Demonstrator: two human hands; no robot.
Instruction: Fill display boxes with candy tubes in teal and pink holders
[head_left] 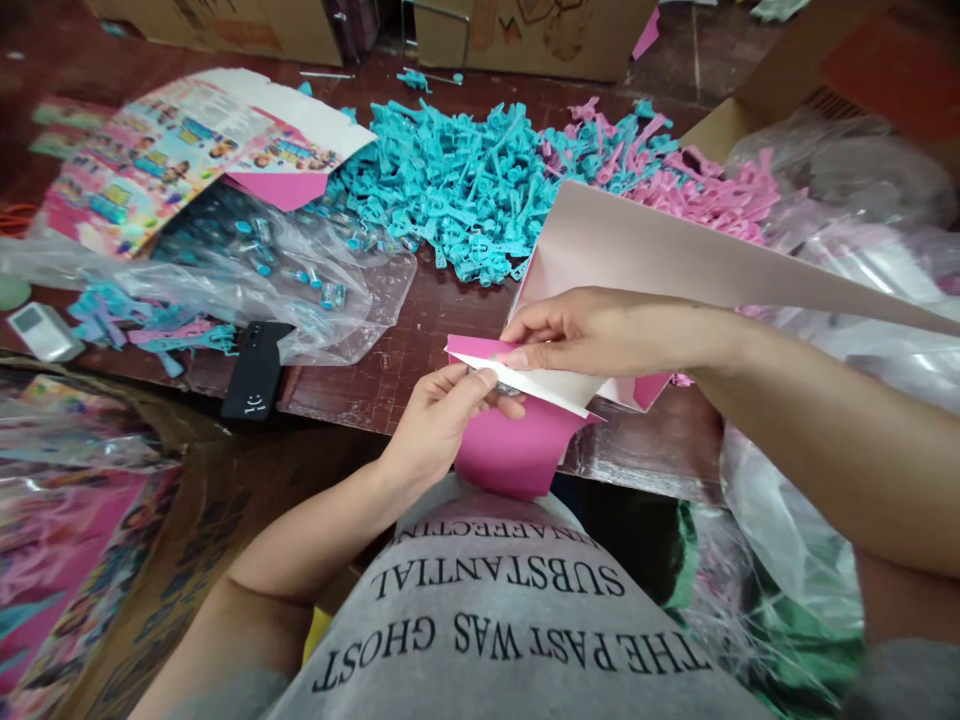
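Observation:
A flat pink and white cardboard box blank (645, 255) is held over the table edge in front of me. My right hand (577, 332) pinches a white flap of it from above, fingers closed. My left hand (444, 415) grips the same flap and the pink panel (510, 450) from below, fingers curled round the card. Both hands touch the card near its lower left corner.
A heap of teal plastic parts (457, 180) and pink plastic parts (712, 190) lies on the dark red table (420, 330). A clear bag (247, 270) with small teal items, a printed box blank (172, 150), a black phone (255, 372) and cardboard cartons (525, 35) surround it.

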